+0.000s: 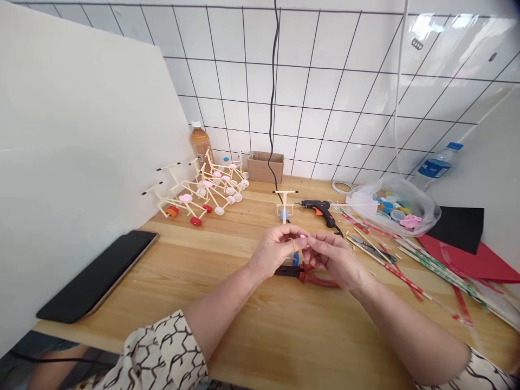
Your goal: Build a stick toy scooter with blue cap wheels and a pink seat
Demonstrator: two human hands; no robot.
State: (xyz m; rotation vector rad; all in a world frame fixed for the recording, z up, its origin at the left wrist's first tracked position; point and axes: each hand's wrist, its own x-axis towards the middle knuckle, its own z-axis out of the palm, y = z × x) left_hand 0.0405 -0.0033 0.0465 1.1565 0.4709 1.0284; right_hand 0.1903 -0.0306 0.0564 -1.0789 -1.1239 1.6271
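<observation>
My left hand (280,250) and my right hand (335,257) meet above the middle of the wooden table (227,303). Both pinch a small pink piece (303,236) between their fingertips, and a bit of blue (296,259) shows under the left fingers. Red-handled pliers (309,275) lie on the table just beneath the hands. Just behind them a small stick frame with a blue wheel (284,208) stands upright, and a black and orange glue gun (320,209) lies to its right.
Several finished stick tricycles (203,192) crowd the back left by a drink bottle (201,142) and a cardboard box (265,167). A black phone (97,275) lies at the left. At right: a bag of bottle caps (392,206), loose sticks (406,260), red and black sheets (467,244), water bottle (436,165).
</observation>
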